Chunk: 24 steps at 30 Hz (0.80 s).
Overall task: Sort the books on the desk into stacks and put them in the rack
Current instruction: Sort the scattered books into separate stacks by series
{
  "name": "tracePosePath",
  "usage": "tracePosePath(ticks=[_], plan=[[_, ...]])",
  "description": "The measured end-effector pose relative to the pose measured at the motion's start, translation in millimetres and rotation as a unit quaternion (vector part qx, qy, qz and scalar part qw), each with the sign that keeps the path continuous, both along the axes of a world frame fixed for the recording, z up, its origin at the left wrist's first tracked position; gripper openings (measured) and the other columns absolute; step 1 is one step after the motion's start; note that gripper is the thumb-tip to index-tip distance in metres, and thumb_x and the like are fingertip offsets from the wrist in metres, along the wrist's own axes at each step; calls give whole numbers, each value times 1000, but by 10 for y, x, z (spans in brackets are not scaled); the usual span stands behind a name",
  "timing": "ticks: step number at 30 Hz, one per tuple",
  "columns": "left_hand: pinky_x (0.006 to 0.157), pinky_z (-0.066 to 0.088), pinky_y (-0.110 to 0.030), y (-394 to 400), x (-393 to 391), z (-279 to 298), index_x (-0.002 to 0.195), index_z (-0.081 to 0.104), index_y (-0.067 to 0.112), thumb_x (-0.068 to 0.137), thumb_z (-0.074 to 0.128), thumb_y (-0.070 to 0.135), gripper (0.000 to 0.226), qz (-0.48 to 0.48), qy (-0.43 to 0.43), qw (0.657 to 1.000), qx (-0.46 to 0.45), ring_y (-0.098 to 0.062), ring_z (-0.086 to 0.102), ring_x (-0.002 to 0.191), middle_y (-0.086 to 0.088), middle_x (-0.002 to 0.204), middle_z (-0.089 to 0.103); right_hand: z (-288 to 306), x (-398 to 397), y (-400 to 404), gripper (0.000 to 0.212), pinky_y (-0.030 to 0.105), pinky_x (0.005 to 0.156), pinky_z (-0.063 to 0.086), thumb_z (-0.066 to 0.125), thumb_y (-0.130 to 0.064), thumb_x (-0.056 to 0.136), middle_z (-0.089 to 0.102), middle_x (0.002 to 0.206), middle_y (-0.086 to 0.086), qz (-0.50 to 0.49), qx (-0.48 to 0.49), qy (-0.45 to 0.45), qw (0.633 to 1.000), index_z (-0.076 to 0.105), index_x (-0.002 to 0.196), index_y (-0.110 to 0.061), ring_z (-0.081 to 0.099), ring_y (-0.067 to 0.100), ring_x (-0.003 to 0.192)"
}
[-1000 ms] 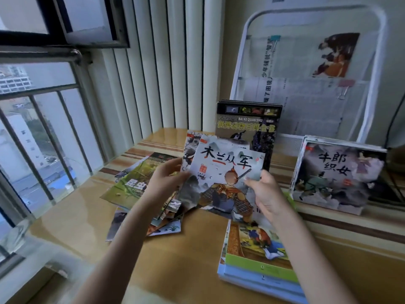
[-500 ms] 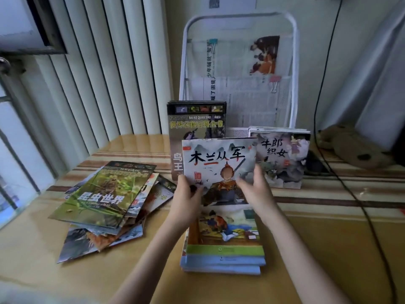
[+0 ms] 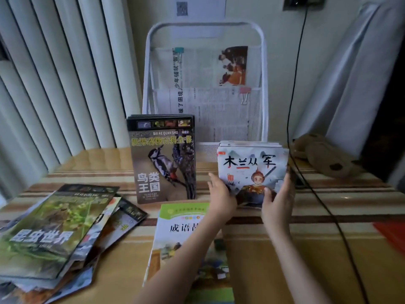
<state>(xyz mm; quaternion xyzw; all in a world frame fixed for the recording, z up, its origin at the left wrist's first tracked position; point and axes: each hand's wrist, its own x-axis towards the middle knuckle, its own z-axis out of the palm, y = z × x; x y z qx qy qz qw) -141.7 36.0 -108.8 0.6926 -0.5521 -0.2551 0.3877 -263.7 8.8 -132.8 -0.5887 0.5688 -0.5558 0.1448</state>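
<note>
The left hand and the right hand held a picture book between them, the left gripping its lower left corner and the right curled round its lower right edge with the thumb on the cover. The book stood upright at the front of a small row of similar books at the foot of the white rack, on the right of the desk. Just to its left a dark bird book stood upright, also at the rack's foot. In front of both, a green and white book lay flat on top of a stack, partly under the left forearm. On the left of the desk a loose pile of magazines was fanned out. Clipped newspapers filled the rack's pockets. A black cable ran down the wall and across the desk on the right.
</note>
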Motion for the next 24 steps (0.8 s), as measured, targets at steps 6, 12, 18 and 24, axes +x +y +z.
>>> tracePosePath(ticks=[6,12,18,24], plan=[[85,43,-37,-214,-19,-259,146,-21,3,94,43,14,83,37,-51,998,20,-37,45,126,-17,156,21,-319,-44,-307,76,27,71,39,56,-14,93,50,136,17,12,72,34,997,8,151,-22,56,34,112],[83,43,-38,-227,2,-273,148,-14,3,94,42,14,78,52,-65,996,7,-37,47,124,-17,153,27,-338,-11,-320,75,35,75,49,56,-14,92,50,135,19,6,53,45,998,10,151,-18,55,35,114],[113,27,-43,-26,34,-114,150,-7,9,92,43,1,77,58,42,992,-102,-28,23,143,-13,156,20,-172,80,-48,52,50,93,46,57,1,86,52,131,20,-59,-88,74,992,41,136,-2,51,35,117],[108,29,-25,633,791,123,141,36,12,86,45,-4,58,118,-95,954,-261,-10,33,130,-6,141,41,241,655,614,22,24,72,54,53,4,86,65,88,-5,166,-83,2,983,63,92,-15,61,5,85]])
